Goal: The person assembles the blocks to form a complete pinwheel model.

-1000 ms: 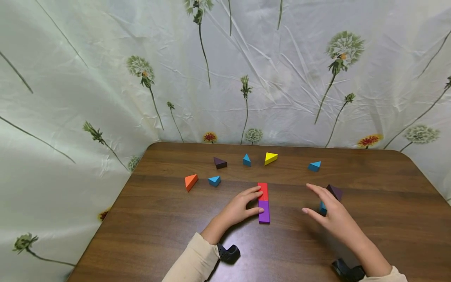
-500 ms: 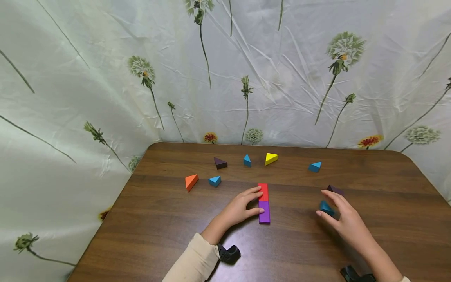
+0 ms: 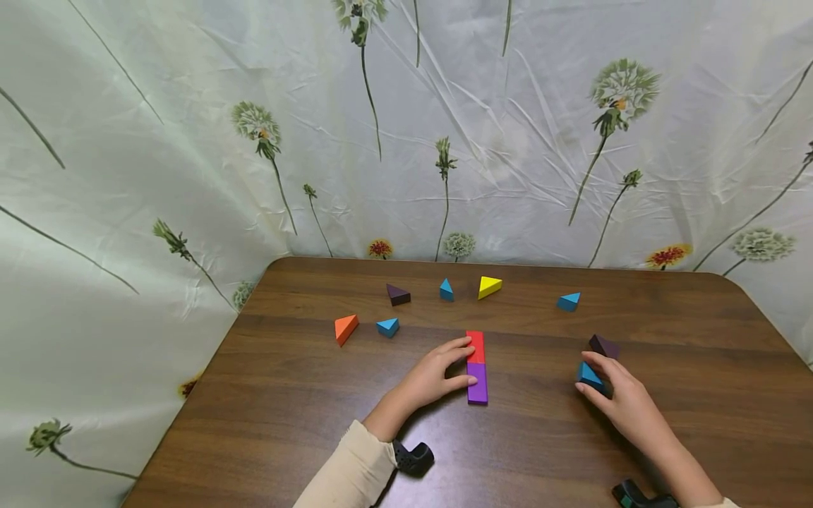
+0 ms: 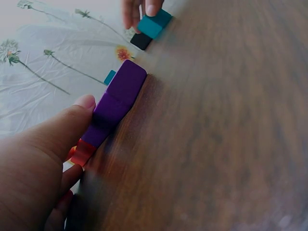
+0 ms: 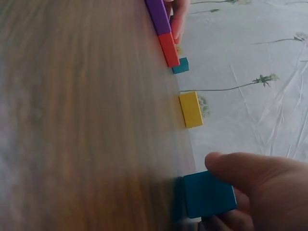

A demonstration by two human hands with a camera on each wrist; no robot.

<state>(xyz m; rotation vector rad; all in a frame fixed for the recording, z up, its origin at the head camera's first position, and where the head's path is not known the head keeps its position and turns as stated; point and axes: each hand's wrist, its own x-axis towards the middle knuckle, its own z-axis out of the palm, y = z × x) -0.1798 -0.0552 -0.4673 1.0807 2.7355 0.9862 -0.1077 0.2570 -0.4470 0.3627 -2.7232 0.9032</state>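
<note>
My left hand [image 3: 432,372] rests its fingertips on a red block [image 3: 476,347] and its thumb on a purple block [image 3: 478,385]; the two blocks lie end to end in a straight strip. In the left wrist view the thumb touches the side of the purple block [image 4: 118,98]. To the right, my right hand [image 3: 625,402] has thumb and fingers around a blue triangular block [image 3: 589,377] on the table. The right wrist view has the thumb at the edge of this blue block [image 5: 210,194], its fingers partly hidden behind. A dark triangular block [image 3: 604,346] lies just beyond that hand.
Further back on the wooden table [image 3: 279,395] are an orange triangle [image 3: 345,329], a yellow triangle [image 3: 489,287], another dark triangle [image 3: 398,295] and blue triangles, one [image 3: 568,301] at back right. A flowered cloth [image 3: 508,141] hangs behind the table's far edge.
My right hand has moved right and toward me, and its thumb and fingers have closed in around the blue triangular block. The left hand stays on the red and purple blocks.
</note>
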